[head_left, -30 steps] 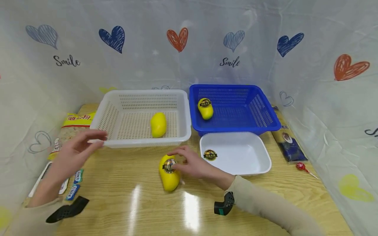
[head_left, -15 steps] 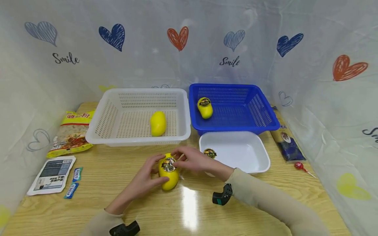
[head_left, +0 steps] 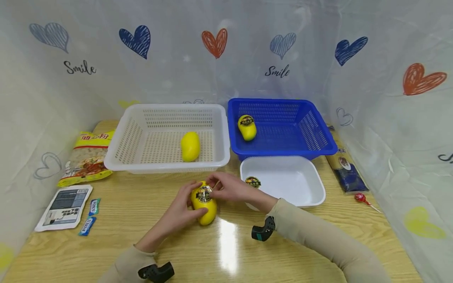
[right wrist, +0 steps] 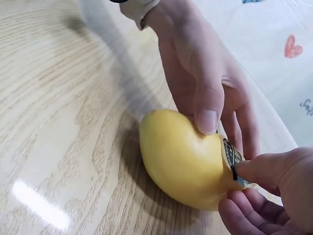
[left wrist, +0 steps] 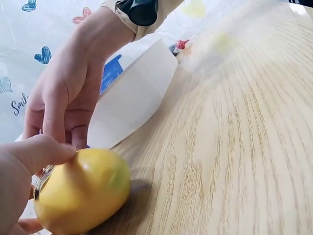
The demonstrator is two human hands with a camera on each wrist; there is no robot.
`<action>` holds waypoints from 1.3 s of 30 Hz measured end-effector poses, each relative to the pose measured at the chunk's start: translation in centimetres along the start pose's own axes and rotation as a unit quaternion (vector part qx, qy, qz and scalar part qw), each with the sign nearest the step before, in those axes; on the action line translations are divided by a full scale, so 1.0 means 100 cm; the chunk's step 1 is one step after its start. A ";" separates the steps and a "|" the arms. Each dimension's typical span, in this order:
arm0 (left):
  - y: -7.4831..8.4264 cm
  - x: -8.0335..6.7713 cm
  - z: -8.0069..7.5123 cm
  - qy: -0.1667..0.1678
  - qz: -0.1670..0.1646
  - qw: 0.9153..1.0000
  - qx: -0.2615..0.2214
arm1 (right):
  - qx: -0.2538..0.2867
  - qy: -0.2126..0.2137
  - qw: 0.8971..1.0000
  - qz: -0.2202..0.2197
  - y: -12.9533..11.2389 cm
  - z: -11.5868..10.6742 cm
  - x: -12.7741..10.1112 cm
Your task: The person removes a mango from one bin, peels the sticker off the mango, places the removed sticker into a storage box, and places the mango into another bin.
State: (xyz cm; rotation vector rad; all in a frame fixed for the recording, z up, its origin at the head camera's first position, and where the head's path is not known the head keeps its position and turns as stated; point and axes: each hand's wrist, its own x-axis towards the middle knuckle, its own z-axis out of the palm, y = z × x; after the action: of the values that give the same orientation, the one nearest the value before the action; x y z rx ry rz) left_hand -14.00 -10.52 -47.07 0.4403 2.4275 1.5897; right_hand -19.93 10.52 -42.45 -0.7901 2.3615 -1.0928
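A yellow mango (head_left: 209,215) with a black-and-gold sticker (head_left: 203,193) lies on the wooden table. My left hand (head_left: 180,210) grips it from the left, thumb across its near side. From the far right, my right hand (head_left: 228,186) pinches at the sticker's edge. In the right wrist view, the right thumb (right wrist: 259,167) lies on the sticker, with the other fingers curled beside the fruit. A plain mango (head_left: 190,146) lies in the white basket (head_left: 166,169). Another mango with a sticker (head_left: 247,129) rests in the blue basket (head_left: 283,151).
Right of the hands stands a white tray (head_left: 286,184), a loose sticker (head_left: 253,182) at its left side. A noodle bag (head_left: 86,157), a white packet (head_left: 63,208) and small blue wrappers (head_left: 87,226) lie left. On the right are a gold-and-blue bag (head_left: 348,173) and a red lollipop (head_left: 361,197).
My left hand has come in from the left side and taken hold of the mango on the table. The right hand stays at the sticker, its fingers now closer together.
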 end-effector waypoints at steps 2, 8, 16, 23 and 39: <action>0.001 0.001 0.001 -0.003 -0.002 1.000 0.005 | 0.005 0.004 1.000 0.002 0.000 0.000 0.000; 0.001 0.003 0.003 0.004 -0.001 1.000 -0.001 | -0.014 0.014 1.000 0.010 -0.002 -0.001 0.003; 0.003 0.004 0.002 0.013 0.005 1.000 0.009 | -0.010 0.030 0.999 0.009 -0.002 0.002 0.003; 0.006 0.006 0.003 0.025 0.020 0.998 0.049 | -0.064 0.043 0.993 -0.086 -0.010 0.000 -0.004; 0.006 0.002 0.003 0.020 0.005 0.999 0.048 | 0.078 0.105 0.991 -0.020 -0.012 -0.071 -0.062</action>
State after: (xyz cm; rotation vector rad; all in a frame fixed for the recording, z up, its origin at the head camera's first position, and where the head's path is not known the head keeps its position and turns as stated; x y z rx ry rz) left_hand -14.00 -9.98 -46.65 0.4404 2.5436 1.5058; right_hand -18.99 17.72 -36.41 -0.6994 2.4002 -1.4218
